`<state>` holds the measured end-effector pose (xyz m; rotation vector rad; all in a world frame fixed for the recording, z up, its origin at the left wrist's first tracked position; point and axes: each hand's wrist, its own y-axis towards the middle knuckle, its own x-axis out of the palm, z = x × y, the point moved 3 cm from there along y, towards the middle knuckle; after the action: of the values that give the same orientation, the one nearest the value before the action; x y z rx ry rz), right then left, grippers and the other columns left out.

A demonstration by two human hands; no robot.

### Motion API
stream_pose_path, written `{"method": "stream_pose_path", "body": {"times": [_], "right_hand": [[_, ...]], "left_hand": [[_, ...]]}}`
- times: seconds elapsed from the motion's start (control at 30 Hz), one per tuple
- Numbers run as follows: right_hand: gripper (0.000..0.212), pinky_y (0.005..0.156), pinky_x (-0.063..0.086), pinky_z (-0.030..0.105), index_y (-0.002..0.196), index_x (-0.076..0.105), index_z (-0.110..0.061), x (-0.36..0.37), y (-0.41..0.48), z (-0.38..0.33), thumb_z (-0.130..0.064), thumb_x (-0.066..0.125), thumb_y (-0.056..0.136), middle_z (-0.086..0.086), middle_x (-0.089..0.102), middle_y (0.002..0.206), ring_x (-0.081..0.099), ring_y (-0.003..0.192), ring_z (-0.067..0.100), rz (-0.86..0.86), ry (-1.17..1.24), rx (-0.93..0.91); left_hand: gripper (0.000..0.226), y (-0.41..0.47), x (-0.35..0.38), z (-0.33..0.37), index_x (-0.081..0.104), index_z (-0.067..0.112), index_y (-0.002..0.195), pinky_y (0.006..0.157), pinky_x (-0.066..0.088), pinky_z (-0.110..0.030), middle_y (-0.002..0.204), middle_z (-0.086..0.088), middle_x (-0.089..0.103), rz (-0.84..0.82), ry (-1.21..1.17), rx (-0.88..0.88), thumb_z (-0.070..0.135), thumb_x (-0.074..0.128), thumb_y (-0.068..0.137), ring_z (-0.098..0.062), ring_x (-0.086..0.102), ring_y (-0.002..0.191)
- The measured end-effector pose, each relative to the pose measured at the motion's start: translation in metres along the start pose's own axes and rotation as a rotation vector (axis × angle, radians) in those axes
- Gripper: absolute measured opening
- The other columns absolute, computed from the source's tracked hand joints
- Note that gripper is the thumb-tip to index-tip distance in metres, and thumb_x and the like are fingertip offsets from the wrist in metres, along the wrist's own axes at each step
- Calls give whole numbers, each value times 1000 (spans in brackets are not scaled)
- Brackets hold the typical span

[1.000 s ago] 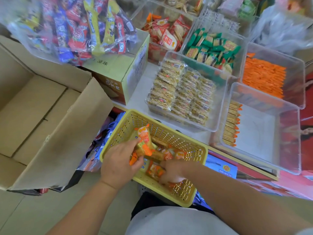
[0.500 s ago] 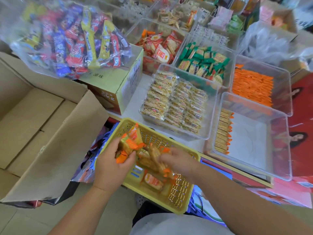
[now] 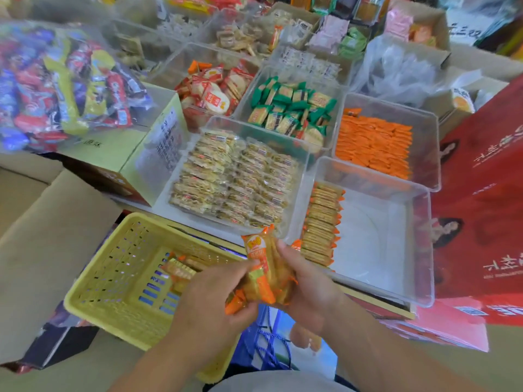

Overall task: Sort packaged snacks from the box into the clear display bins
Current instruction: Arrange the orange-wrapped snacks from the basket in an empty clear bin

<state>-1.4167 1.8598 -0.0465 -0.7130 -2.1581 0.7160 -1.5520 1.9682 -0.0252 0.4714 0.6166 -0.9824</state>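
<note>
Left hand (image 3: 209,301), right hand (image 3: 308,287): bare. Forearms (image 3: 396,343) uncovered up to frame edge. Pale grey garment (image 3: 271,381) below the wrists.

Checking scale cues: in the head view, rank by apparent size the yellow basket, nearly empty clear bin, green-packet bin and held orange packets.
1. yellow basket and nearly empty clear bin: alike, basket nearer, so unranked.
2. green-packet bin.
3. held orange packets.

Nearest, a basket (image 3: 93,292); left of it, an open carton (image 3: 42,236). Behind, on the worktop (image 3: 198,223), a packed bin (image 3: 249,130); right of that, another bin (image 3: 376,244) with one row of packets (image 3: 321,222) along its left wall. Over the basket's right rim, a bundle (image 3: 266,270) between left hand (image 3: 209,301) and right hand (image 3: 308,287).
</note>
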Motion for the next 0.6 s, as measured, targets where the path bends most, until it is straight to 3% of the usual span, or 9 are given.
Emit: {"method": "stream_pose_path", "body": {"times": [0.1,0.17,0.27,0.33,0.43,0.53,0.6], "right_hand": [[80,99,54,54,128,65,-7,-39,-11,-19,-46,92,63,19,69,124,67,115,36,-40,-101,-18],[76,103,50,55,122,68,-7,-67,-19,-31,-43,92,60,21,70,122,68,112,35,-58,-143,-39],[65,109,43,60,118,71,-8,-107,-29,-46,-39,92,64,24,67,125,64,116,41,-132,-136,-39],[68,104,49,54,121,69,-9,-126,-36,-53,-41,92,65,24,67,126,63,117,42,-215,-112,-30],[76,94,54,46,131,61,-4,-149,-43,-58,-38,90,69,26,64,129,64,115,39,-266,-8,5],[57,78,59,37,129,60,-1,-164,-44,-61,-24,77,79,27,64,124,69,103,32,-280,64,9],[52,68,58,33,126,62,-1,-172,-41,-62,-19,73,79,25,66,116,71,92,29,-269,105,9]], "left_hand": [[63,13,31,30,49,45,136,77,46,-13,99,35,57,-50,31,-28,53,62,74,-1,57,94],[65,21,53,48,47,50,135,75,50,-17,96,37,60,-105,13,-60,62,63,73,2,59,93],[70,34,83,73,42,61,132,86,57,-27,106,32,67,-194,-34,-121,75,65,68,5,64,101],[69,45,98,93,43,64,128,87,58,-30,109,33,68,-223,-16,-115,75,68,65,6,65,102],[61,59,112,117,51,69,122,87,57,-27,115,39,63,-256,-30,-103,70,73,65,7,64,102],[63,66,120,127,50,80,113,82,52,-13,110,41,63,-269,-29,-111,55,86,67,9,64,99],[67,69,126,131,56,77,107,74,47,-5,103,37,67,-274,-54,-137,38,94,68,9,65,92]]}}
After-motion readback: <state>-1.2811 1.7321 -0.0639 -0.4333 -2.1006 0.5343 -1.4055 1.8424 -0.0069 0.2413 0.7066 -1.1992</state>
